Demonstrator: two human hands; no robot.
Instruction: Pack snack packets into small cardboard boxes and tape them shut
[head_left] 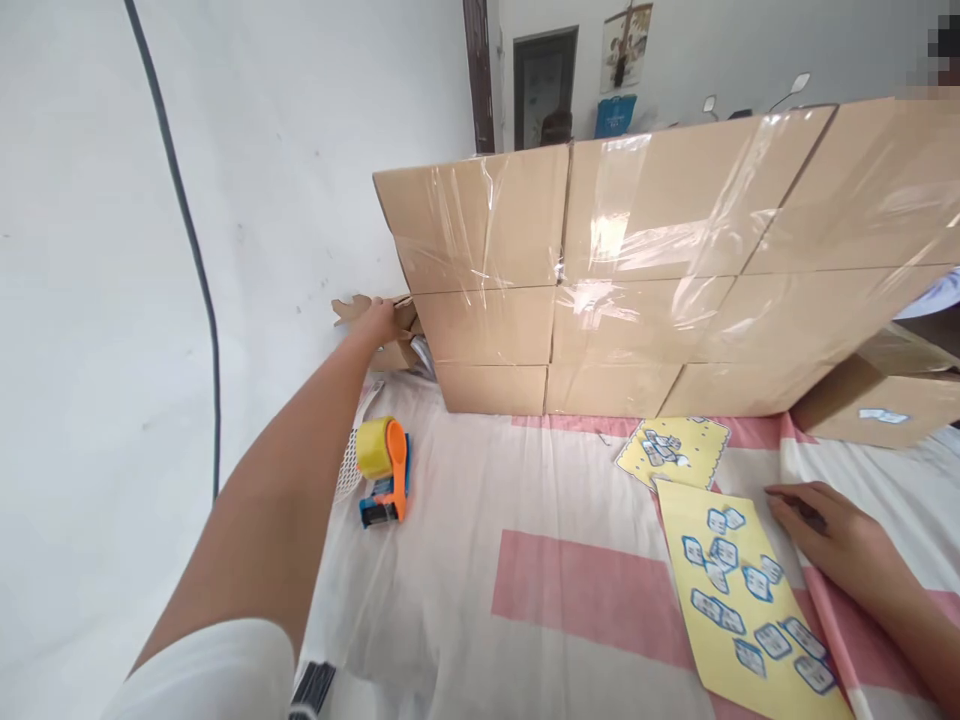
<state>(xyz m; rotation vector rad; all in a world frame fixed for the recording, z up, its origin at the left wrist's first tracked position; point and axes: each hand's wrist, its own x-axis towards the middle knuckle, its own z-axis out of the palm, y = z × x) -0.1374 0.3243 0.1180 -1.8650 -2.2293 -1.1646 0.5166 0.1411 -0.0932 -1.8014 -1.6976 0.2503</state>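
Note:
My left arm stretches forward along the wall. My left hand (384, 322) is at a small torn cardboard box (394, 357), beside the left end of a wall of taped cartons (495, 325). Its fingertips are partly hidden among the cardboard flaps, so I cannot tell its grip. Near the right edge, my right hand (832, 530) rests on the cloth, loosely bent with thumb and fingers apart. Just left of it lies a yellow sheet (694, 600) bearing several small blue-edged labels. A second yellow sheet (705, 440) with label pieces lies partly under it.
An orange and blue tape dispenser (397, 480) with a yellow roll lies beside my left forearm. An open carton (892, 400) stands at the right. Striped pink and white cloth (585, 580) covers the surface. A dark cable (191, 240) hangs along the white wall.

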